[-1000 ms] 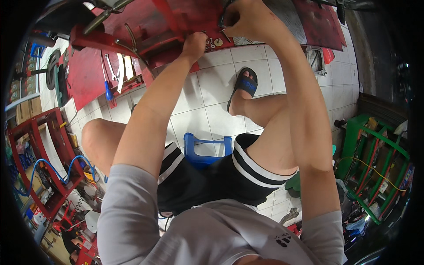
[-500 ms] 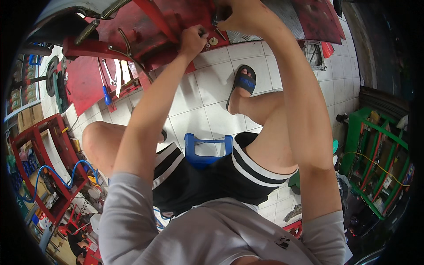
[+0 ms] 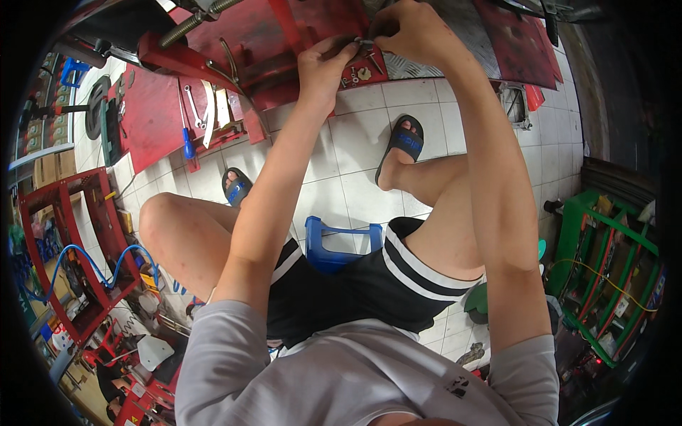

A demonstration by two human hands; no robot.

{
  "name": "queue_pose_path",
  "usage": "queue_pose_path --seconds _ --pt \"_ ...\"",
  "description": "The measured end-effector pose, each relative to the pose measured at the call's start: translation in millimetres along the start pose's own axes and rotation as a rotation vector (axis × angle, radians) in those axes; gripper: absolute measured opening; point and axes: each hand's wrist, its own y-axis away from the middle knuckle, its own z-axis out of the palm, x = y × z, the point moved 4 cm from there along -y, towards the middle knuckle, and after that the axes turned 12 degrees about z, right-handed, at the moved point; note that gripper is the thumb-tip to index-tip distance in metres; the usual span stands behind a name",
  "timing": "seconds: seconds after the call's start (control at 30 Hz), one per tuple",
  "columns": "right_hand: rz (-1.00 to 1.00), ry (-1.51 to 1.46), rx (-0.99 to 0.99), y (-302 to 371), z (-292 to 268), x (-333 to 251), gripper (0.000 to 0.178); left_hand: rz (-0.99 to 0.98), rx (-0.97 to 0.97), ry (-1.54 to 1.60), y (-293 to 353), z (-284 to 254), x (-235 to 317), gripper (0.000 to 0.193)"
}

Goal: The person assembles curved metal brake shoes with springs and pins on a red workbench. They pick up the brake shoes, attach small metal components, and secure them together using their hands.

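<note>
My left hand (image 3: 325, 69) and my right hand (image 3: 410, 34) are close together over the edge of the red lift table (image 3: 213, 53). Their fingertips pinch a small silvery metal part (image 3: 365, 42) from either side; its exact kind is too small to make out. Just below it, several small bolts and nuts (image 3: 352, 75) lie on the red surface, beside a round yellowish piece (image 3: 364, 73). Left of my left hand rises a red metal post (image 3: 285, 25).
A blue-handled screwdriver (image 3: 188, 144) and a combination wrench (image 3: 190, 106) lie at the left of the red table. A blue plastic stool (image 3: 330, 259) stands beneath me. A green metal rack (image 3: 604, 277) is at the right, a red frame (image 3: 71, 255) at the left.
My left hand has moved right, up to my right hand, and both now meet at the small metal part. My right hand has shifted slightly right and down. The view has shifted.
</note>
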Motion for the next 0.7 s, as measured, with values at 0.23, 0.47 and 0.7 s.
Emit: queue_pose_path --seconds 0.23,0.47,0.7 --pt "-0.038 0.022 -0.057 -6 15 -5 0.022 0.082 -0.038 -0.327 10 -7 16 0.023" --pt "-0.054 0.017 -0.012 2 22 -19 0.028 -0.113 0.041 0.072 19 3 33 0.028" --pt "0.052 0.053 -0.06 -5 32 -22 0.026 -0.127 0.132 0.003 24 -23 39 0.029"
